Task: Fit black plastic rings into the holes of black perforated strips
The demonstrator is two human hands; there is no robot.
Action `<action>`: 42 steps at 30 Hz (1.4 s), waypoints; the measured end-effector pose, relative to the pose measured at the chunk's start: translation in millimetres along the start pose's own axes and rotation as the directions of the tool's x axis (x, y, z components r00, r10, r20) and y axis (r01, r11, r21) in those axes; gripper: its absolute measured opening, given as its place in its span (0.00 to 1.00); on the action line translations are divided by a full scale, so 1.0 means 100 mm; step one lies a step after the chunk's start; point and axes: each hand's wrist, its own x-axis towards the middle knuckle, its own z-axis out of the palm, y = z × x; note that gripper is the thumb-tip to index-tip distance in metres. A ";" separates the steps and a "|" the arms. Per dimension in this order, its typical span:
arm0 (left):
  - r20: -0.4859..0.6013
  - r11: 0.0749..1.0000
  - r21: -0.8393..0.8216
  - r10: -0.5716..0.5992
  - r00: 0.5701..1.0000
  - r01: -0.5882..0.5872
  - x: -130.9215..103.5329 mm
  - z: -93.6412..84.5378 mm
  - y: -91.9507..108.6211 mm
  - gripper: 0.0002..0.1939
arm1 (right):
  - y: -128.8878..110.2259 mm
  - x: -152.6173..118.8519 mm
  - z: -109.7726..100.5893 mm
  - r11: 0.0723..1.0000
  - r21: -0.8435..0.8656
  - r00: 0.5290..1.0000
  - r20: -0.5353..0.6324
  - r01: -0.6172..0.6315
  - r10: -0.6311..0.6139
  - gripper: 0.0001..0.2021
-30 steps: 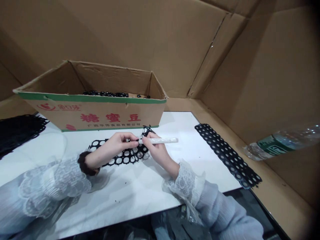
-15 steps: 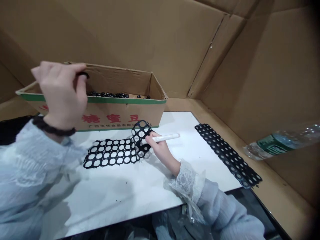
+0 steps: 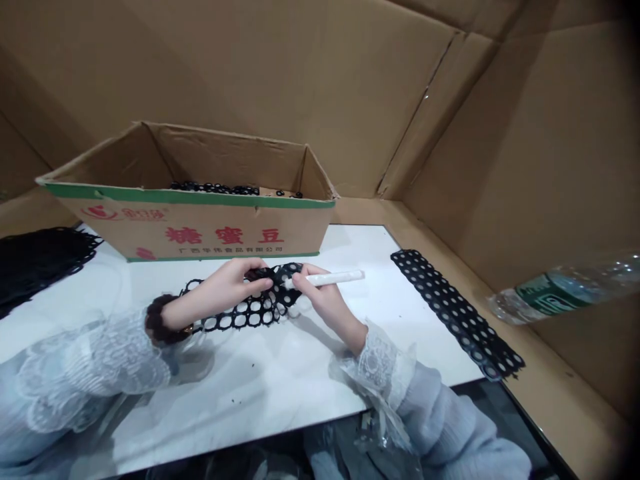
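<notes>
My left hand (image 3: 233, 287) pinches the left part of a small piece of black mesh (image 3: 283, 272) full of round holes. The right edge of this piece is held by my right hand (image 3: 320, 291), which also grips a white pen-like tool (image 3: 336, 277) pointing left. Beneath both hands, a larger black mesh strip (image 3: 240, 319) lies flat on the white board, partly hidden by my left hand and wrist.
An open cardboard box (image 3: 225, 230) with black pieces inside stands behind the hands. A black mesh stack (image 3: 45, 263) lies at far left, another mesh strip (image 3: 455, 310) at right. A plastic bottle (image 3: 560, 290) lies at the far right.
My left hand has come down from above the box, moving right, and has taken hold of the small mesh piece. My right hand has stayed nearly in place.
</notes>
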 end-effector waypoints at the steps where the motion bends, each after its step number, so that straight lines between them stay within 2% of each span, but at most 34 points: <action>1: 0.003 0.999 -0.032 -0.037 0.999 0.037 0.01 -0.01 0.00 0.16 | 0.00 0.00 0.00 1.000 -0.011 1.000 0.011 -0.008 0.008 0.16; 6: 0.010 0.939 -0.319 -0.133 0.991 0.129 0.02 0.04 -0.01 0.14 | 0.02 0.00 0.02 0.995 0.029 0.995 0.030 -0.100 0.099 0.16; 8: 0.010 0.884 -0.444 -0.159 0.987 0.147 0.02 0.09 -0.01 0.15 | 0.02 0.00 0.01 0.989 0.047 0.991 0.002 -0.137 0.137 0.16; 10: 0.056 0.845 -0.515 -0.137 0.989 0.146 0.02 0.11 -0.01 0.16 | 0.02 0.01 0.00 0.993 -0.008 0.991 -0.051 -0.120 0.120 0.16; 14: 0.178 0.842 -0.509 -0.096 0.979 0.175 0.01 0.08 0.02 0.16 | 0.01 0.00 -0.03 0.987 -0.154 0.997 -0.070 -0.052 0.041 0.16; 18: 0.194 0.843 -0.489 -0.147 0.970 0.225 0.00 0.08 0.02 0.15 | 0.00 0.00 -0.02 0.976 -0.219 1.000 -0.028 -0.020 0.015 0.15; 23: 0.203 0.813 -0.525 -0.168 0.965 0.253 -0.02 0.10 0.02 0.16 | -0.01 0.00 -0.02 0.981 -0.195 0.999 -0.038 -0.012 0.005 0.16; 27: 0.162 0.836 -0.497 -0.176 0.971 0.234 -0.03 0.15 0.04 0.17 | 0.01 -0.01 0.00 0.977 -0.211 0.998 -0.038 0.041 -0.050 0.16; 32: 0.018 0.843 -0.491 -0.241 0.970 0.219 -0.08 0.25 0.03 0.19 | 0.08 -0.01 0.07 0.903 -0.399 0.981 -0.035 0.160 -0.190 0.15; 36: 0.062 0.782 -0.580 -0.237 0.969 0.229 -0.08 0.26 0.02 0.18 | 0.08 0.00 0.09 0.883 -0.438 0.970 -0.082 0.171 -0.228 0.15; 39: 0.134 0.731 -0.638 -0.206 0.969 0.244 -0.05 0.23 0.00 0.17 | 0.06 0.01 0.05 0.910 -0.383 0.976 -0.078 0.160 -0.204 0.15; 42: 0.173 0.687 -0.680 -0.187 0.967 0.255 -0.04 0.22 -0.03 0.17 | 0.05 0.02 0.01 0.974 -0.220 0.996 -0.060 0.050 -0.065 0.16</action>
